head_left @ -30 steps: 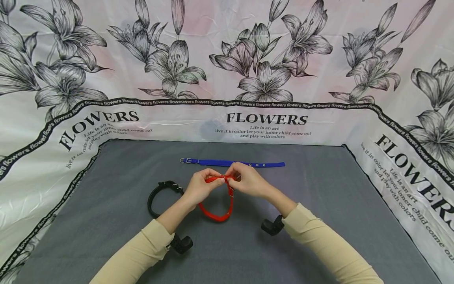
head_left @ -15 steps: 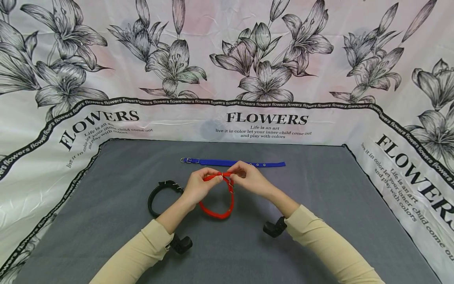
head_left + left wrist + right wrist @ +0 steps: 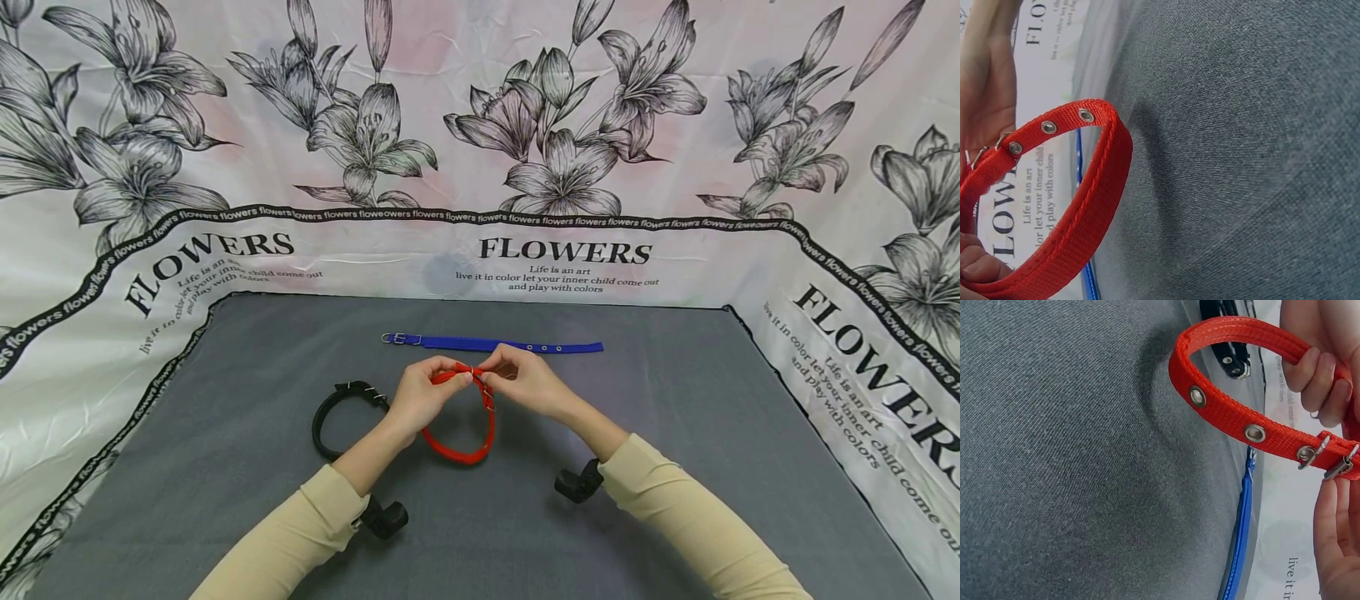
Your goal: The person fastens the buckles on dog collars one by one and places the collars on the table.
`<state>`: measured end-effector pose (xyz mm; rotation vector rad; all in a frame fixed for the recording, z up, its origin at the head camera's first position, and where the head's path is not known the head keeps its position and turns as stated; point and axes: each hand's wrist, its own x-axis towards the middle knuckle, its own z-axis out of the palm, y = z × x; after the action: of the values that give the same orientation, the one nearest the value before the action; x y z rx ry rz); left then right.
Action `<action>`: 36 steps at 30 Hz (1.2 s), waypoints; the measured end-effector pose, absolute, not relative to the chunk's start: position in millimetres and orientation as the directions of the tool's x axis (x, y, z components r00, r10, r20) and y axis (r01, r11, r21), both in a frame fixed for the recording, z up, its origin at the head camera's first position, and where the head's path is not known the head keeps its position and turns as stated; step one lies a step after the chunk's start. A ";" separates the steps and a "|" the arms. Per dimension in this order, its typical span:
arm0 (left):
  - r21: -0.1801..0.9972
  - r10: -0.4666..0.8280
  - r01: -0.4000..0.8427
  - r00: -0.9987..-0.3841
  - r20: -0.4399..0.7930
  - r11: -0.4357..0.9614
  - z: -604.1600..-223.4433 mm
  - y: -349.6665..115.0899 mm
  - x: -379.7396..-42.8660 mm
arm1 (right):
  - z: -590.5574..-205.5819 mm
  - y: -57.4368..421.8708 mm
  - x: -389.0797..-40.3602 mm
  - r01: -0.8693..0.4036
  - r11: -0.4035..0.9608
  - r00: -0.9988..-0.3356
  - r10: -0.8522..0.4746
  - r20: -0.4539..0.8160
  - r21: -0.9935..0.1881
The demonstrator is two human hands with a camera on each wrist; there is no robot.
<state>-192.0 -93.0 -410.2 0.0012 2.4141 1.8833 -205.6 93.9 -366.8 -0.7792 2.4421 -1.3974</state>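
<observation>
Both hands hold a red collar (image 3: 459,457), bent into a loop, above the grey cloth. My left hand (image 3: 417,395) grips the band at the loop's upper left, its fingers curled round it in the right wrist view. With thumb and fingers, my right hand (image 3: 525,382) pinches the collar near its metal buckle (image 3: 1339,467). Metal eyelets (image 3: 1255,433) run along the strap, which passes through the buckle. Fingertips of both hands nearly meet at the top of the loop and hide part of the strap there.
A blue collar (image 3: 457,343) lies flat behind the hands, partly overlapped by the right one. Left of the left wrist, a black collar (image 3: 322,421) rests fastened in a loop. Behind the grey cloth (image 3: 675,400) rises a flower-printed sheet (image 3: 405,258).
My right hand shifts slightly up and away, then comes back toward the left fingertips at the top of the loop. The left hand stays nearly still; the collar's lower edge rises slightly.
</observation>
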 end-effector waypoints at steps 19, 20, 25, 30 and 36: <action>0.972 0.040 -0.047 -0.998 -0.058 0.228 -406.3 -97.2 -193.1 | -367.0 88.2 -203.3 -0.377 0.394 -0.842 -0.524 0.132 -0.838; 0.972 0.039 -0.048 -0.998 -0.058 0.228 -406.1 -97.2 -193.0 | -367.1 88.5 -203.6 -0.377 0.390 -0.839 -0.528 0.131 -0.840; 0.972 0.039 -0.052 -0.997 -0.062 0.231 -405.5 -95.7 -192.8 | -367.4 88.4 -203.4 -0.396 0.400 -0.833 -0.535 0.141 -0.827; 0.970 0.043 -0.071 -0.996 -0.083 0.232 -405.2 -94.6 -192.0 | -368.1 87.7 -201.5 -0.420 0.409 -0.829 -0.537 0.159 -0.810; 0.972 0.060 -0.086 -0.993 -0.102 0.217 -405.9 -96.8 -192.4 | -370.3 88.2 -199.7 -0.383 0.419 -0.848 -0.512 0.134 -0.823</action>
<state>-192.4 -96.8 -405.9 -0.0253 2.3566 1.8955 -199.7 88.2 -370.3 -0.8029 2.5281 -1.4098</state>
